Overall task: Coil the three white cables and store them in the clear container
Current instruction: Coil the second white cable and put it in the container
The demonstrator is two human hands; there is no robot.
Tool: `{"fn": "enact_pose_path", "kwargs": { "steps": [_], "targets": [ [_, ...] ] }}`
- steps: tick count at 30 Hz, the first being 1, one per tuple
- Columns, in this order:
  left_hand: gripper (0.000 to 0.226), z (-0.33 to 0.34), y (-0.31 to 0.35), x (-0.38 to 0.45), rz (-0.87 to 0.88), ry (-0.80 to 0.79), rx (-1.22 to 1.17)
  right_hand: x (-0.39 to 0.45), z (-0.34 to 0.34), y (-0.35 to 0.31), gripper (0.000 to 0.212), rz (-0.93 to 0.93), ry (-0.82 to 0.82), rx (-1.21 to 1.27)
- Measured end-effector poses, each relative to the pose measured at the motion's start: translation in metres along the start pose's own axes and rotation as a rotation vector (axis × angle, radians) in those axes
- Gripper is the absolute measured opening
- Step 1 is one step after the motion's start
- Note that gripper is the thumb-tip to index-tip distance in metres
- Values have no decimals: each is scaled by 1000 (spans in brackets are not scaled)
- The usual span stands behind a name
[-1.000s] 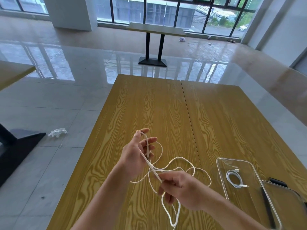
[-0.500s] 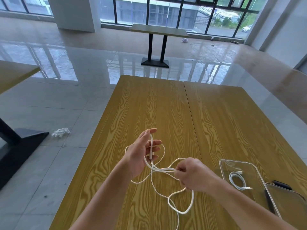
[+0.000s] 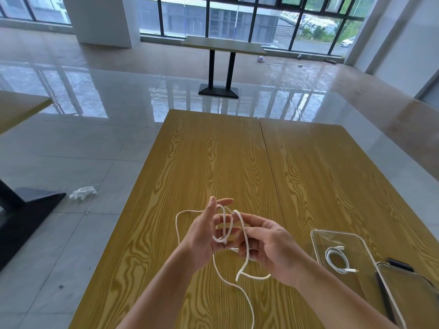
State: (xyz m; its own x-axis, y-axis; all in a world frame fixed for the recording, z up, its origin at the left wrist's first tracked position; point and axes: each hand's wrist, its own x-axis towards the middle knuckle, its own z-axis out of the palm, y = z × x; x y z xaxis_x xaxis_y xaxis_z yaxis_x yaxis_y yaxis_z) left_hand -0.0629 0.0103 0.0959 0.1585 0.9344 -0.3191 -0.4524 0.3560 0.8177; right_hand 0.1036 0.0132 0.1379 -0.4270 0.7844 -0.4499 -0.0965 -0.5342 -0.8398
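While one coiled cable (image 3: 337, 258) is already lying in the clear container (image 3: 318, 243) at the near right of the surface (image 3: 213, 162), I am working on another white cable (image 3: 240, 224), winding it into loops just above the wood. My left hand (image 3: 202, 236) is standing with its fingers fairly straight and spread, serving as the form, and a loop of the cable is passing around them. My right hand (image 3: 270, 248) is close beside it, almost touching, with thumb and fingers pinching the strand and feeding it across. The loose remainder is trailing down from my hands, curling on the surface and running toward the near edge out of sight. I judge this to be the middle of coiling, with much cable not yet taken up. The next move is calling for another turn carried around the left fingers, keeping the loops even and snug so they are not slipping off. I am not seeing a third cable anywhere.
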Motion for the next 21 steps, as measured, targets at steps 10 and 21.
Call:
{"fn": "enact_pose_path", "kwargs": {
  "steps": [10, 21],
  "targets": [
    [35, 7, -3, 3, 19, -60, 0, 0, 7, 7, 19, -220, 128, -344],
    [32, 8, -11, 3, 52, 86, -93, 0, 14, 20, 8, -279, 158, -419]
  ]
}}
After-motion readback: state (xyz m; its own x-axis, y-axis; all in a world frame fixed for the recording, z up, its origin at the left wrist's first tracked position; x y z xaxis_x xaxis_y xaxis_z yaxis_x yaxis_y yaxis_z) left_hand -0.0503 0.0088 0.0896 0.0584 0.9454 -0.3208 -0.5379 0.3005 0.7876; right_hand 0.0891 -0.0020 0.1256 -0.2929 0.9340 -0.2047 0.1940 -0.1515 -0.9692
